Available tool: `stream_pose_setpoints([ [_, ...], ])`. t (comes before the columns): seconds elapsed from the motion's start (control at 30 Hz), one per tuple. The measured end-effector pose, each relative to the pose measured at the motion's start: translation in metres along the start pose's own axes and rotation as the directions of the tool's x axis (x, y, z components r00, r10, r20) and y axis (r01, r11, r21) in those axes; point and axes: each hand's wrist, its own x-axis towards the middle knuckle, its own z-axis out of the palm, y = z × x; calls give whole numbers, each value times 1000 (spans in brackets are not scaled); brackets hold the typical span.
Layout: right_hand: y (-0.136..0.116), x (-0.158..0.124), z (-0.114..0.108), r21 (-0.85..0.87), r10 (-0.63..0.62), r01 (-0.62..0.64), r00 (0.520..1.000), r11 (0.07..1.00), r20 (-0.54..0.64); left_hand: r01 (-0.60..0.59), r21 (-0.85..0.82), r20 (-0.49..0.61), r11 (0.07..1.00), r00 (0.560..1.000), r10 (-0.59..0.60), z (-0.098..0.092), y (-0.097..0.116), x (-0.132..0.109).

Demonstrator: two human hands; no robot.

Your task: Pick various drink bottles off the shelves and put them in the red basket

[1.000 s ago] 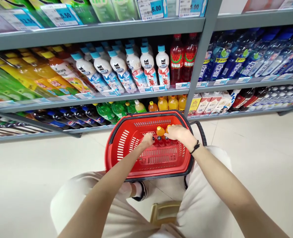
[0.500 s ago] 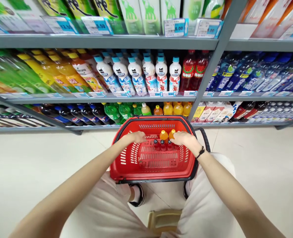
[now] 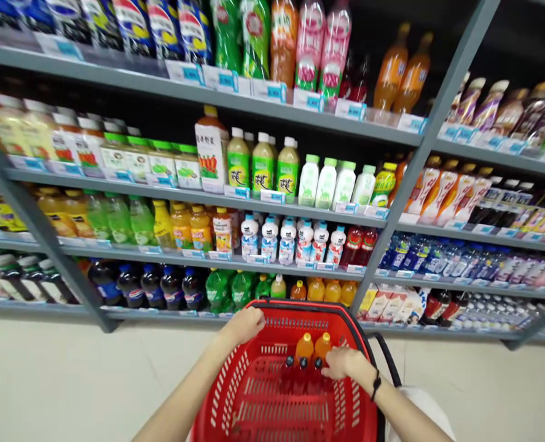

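Grey drink shelves (image 3: 184,256), pale floor (image 3: 69,380), red basket (image 3: 254,405), left hand (image 3: 247,323) fingers curled over rim, right hand (image 3: 345,362) fingers loose on bottles (image 3: 305,347)

counts: 1 red basket (image 3: 217,393), 2 orange bottles (image 3: 305,347) just past the right fingers (image 3: 331,372), 3 dark-capped bottles (image 3: 301,365) right at them; on shelves (image 3: 184,197) beyond the left fingers (image 3: 256,319): 6 blue-capped white bottles (image 3: 287,239), 4 green-capped white bottles (image 3: 326,184), 2 red watermelon bottles (image 3: 352,245), 3 green-label bottles (image 3: 263,169)

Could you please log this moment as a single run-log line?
left hand: on far rim of red basket | right hand: at orange bottles inside, contact unclear | dark bottles: upright beside them | behind: drink shelves
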Motion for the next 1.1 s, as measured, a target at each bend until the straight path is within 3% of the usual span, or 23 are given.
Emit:
stream_pose_setpoints([
  [0.1,-11,-2,-12,-83,42,-42,999,996,5,-16,12,-36,1000,999,16,-13,3,-9],
  [0.2,-15,-3,-38,-112,28,-31,999,993,-29,-31,10,-51,999,998,32,-20,5,-15],
  [0.33,-15,-7,-98,-104,-54,36,983,994,-177,-61,-1,-79,998,995,60,-24,8,-21],
  [0.43,-18,-14,-160,-105,-151,119,906,987,-395,-83,-11,-106,996,991,82,-25,11,-24],
  [0.57,-30,-26,-252,-94,-200,188,694,978,-691,-103,-31,-130,994,987,98,-26,15,-28],
  [0.6,-34,-30,-276,-74,-196,221,606,972,-770,-107,-37,-137,994,985,101,-26,15,-28],
  [0.67,-43,-38,-324,-23,-146,362,316,932,-938,-112,-49,-149,993,983,104,-25,16,-28],
  [0.7,-47,-42,-348,-15,-110,392,219,920,-970,-112,-55,-151,992,983,102,-25,16,-28],
  [0.77,-54,-50,-397,14,-18,409,74,912,-997,-104,-63,-144,993,985,95,-24,17,-27],
  [1.0,-40,-64,-543,55,139,369,-206,928,-969,-95,-70,-100,993,991,88,-22,23,-25],
  [1.03,-36,-62,-559,66,153,356,-224,932,-963,-99,-71,-95,993,991,92,-23,24,-25],
  [1.1,-29,-58,-586,114,189,336,-202,935,-961,-103,-73,-83,992,992,97,-23,24,-25],
])
